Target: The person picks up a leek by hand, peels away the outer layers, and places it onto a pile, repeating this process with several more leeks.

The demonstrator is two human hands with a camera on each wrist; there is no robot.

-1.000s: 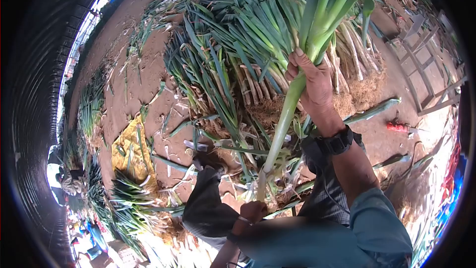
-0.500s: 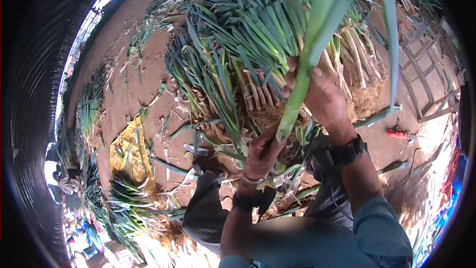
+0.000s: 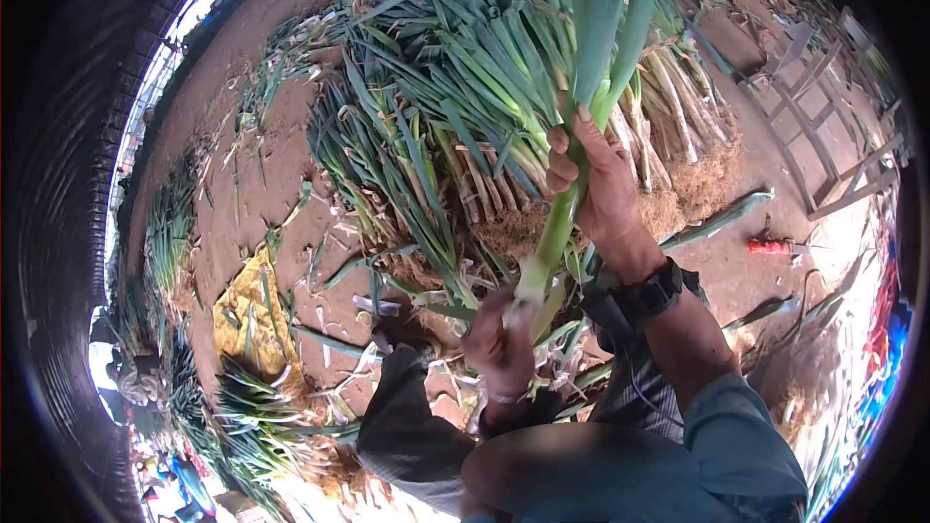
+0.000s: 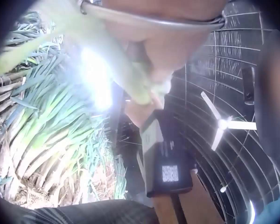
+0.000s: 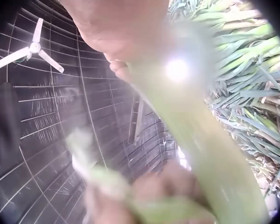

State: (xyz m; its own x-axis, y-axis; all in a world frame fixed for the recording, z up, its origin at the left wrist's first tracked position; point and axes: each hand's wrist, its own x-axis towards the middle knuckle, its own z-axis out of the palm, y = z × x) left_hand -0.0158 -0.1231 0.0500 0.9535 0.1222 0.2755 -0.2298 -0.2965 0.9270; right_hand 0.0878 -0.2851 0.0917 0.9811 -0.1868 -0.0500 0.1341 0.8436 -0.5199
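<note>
My right hand (image 3: 608,189) grips a long green onion (image 3: 557,232) around its stalk, below where the leaves fan out. The green leaves stand up and away from me, and the pale lower end slants down toward my lap. My left hand (image 3: 502,344), blurred, is curled at that lower end. In the right wrist view its fingers hold a loose, pale green strip of onion skin (image 5: 102,176) beside the stalk. The left wrist view shows the stalk (image 4: 116,65) passing close by the left hand.
Heaped green onions (image 3: 484,68) with roots lie ahead on the dirt floor. More bundles (image 3: 252,397) lie at left near a yellow sack (image 3: 257,315). A red-handled knife (image 3: 770,247) and a wooden frame (image 3: 823,126) are at right. Peelings litter the ground by my feet.
My left hand rose from the root end to beside my right hand, then moved back down the stalk. The right hand shifted its hold, and the leaves swung leftward.
</note>
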